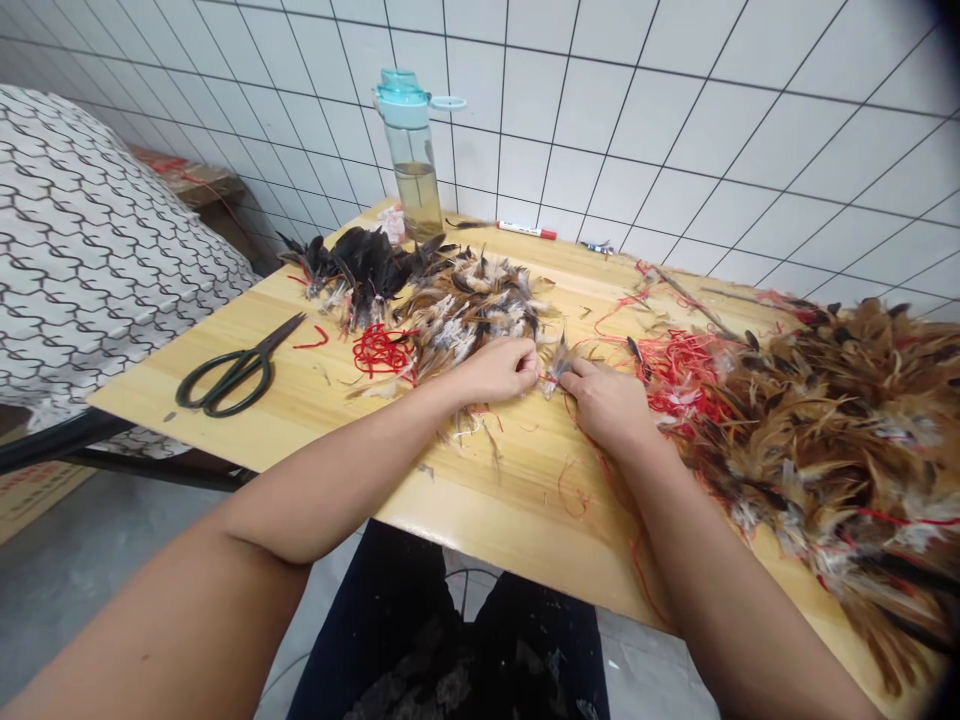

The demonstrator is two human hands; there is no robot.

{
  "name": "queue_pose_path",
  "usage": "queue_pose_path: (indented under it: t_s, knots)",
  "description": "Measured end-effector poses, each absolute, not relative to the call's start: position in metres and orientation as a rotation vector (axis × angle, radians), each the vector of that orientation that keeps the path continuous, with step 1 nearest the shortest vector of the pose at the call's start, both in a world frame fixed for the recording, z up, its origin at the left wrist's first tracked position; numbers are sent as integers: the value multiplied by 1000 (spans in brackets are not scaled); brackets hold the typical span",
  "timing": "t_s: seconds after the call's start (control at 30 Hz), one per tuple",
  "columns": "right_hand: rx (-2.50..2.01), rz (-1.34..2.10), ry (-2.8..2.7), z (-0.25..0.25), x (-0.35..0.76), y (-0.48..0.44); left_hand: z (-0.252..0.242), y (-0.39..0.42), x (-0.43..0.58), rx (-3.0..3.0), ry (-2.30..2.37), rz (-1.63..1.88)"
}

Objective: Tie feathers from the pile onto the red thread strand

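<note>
A small feather bunch (559, 360) sits just above the middle of the wooden counter (495, 515), pinched in the right hand (611, 398); the left hand (501, 370) is curled tight on red thread (544, 378) beside it. Feather heaps (847, 400) flank both, scissors (232, 375) lie left, and behind stand a bottle (414, 150) and a white tiled wall (675, 130); grey floor (187, 570) shows below

Two hands (501, 371) (613, 403), one bottle (416, 170)

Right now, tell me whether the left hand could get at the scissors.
Probably yes: the scissors lie uncovered on the table, with only red thread and feathers between. The left hand, though, is curled beside a small feather tuft.
</note>
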State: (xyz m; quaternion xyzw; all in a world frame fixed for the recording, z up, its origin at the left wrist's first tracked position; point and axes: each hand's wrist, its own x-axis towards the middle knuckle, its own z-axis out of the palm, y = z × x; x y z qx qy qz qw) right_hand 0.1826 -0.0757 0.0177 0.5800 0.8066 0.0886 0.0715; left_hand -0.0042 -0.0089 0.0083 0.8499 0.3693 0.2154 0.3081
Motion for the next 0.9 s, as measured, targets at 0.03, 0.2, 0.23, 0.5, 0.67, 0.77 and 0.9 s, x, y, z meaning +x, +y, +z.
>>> queue_pose_path:
  t_s: [0.03,0.2,0.23,0.5,0.67,0.77,0.9]
  knots:
    - [1761,283,2414,17,182,-77,8,-8,-5,2232,967,569]
    - [1830,297,2374,17,181,-80,5,-8,-3,2163,847,608]
    - [1829,296,2377,18,180,-80,5,-9,-2,2128,805,633]
    - [1792,271,2384,18,178,-77,0,-16,6,1719,583,615]
    - [1781,263,2364,18,175,-75,-1,-15,5,1835,687,648]
    - [1790,258,2352,18,175,-75,0,-14,4,1882,721,630]
    - [1807,251,2347,17,175,-75,5,-15,3,1914,749,617]
